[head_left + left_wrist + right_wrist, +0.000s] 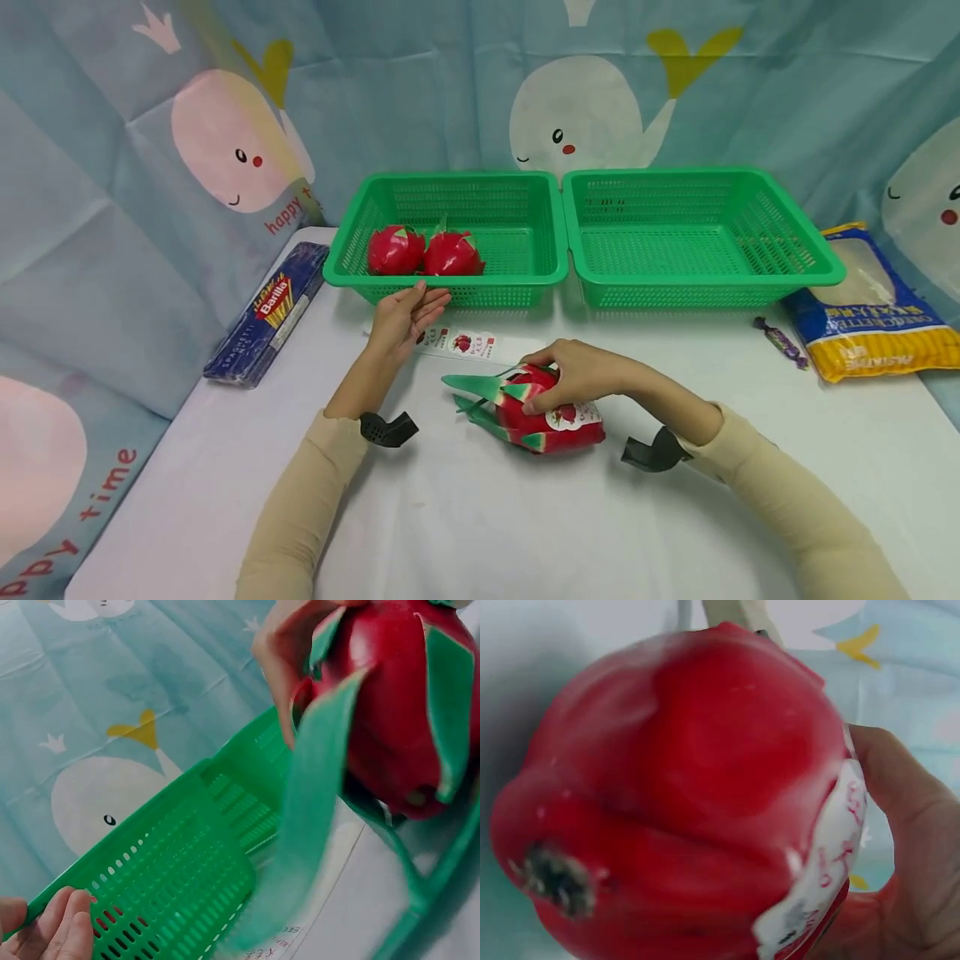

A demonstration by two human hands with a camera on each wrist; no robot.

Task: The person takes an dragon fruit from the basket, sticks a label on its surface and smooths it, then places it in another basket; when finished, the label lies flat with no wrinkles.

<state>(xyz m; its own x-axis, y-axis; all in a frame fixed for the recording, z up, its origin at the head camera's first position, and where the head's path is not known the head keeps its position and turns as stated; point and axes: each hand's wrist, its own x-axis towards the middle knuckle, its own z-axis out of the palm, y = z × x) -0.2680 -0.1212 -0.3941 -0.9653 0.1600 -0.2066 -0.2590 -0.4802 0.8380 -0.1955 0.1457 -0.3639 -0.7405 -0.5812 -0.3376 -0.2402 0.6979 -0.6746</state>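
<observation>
My right hand (592, 373) grips a red dragon fruit (576, 439) with long green scales, over the white table in the head view. A white printed sticker (579, 414) is on the fruit's side. The right wrist view shows the fruit (727, 750) close up, with the thumb and sticker at its right side. At the front rim of the left green basket (525, 282), my left hand (405, 321) has its fingers fairly straight and holds nothing visible. Inside that basket lie two dragon fruits (453, 254). A strip of dragon fruit stickers (474, 345) lies before it, partly hidden by the left hand.
A second green basket (708, 282) adjoins on the right. Left of the baskets lies a blue spaghetti box (266, 321). To the right are a purple-wrapped candy (782, 342) and a blue and yellow bag (873, 308). A patterned curtain (420, 92) hangs behind.
</observation>
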